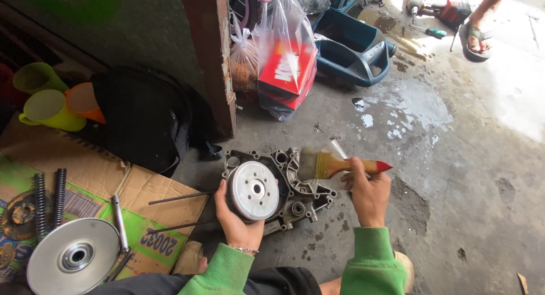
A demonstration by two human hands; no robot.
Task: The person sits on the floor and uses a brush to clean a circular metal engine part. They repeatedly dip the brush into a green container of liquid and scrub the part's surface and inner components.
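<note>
While sat flat on the wet concrete floor (454,204), just below frame centre: grey metal engine cover (289,188) with a round silver pulley disc (254,190) on its face. Left hand (235,218) cupped around the disc's rim from 7 o'clock, fingers half curled, thumb on the edge. Right hand (368,194) at 3 o'clock of the cover, fist closed tight round a red-handled paintbrush (332,163), bristles over the cover's 1 o'clock corner. Further out at 9 o'clock: flattened cardboard (102,184) carrying two black springs (48,201) and a second shiny pulley half (74,256). Up at 10 o'clock, green and orange plastic cups (51,99). At 12, plastic bag with a red box (285,68); at 2 o'clock, somebody else's sandalled foot (477,36).
</note>
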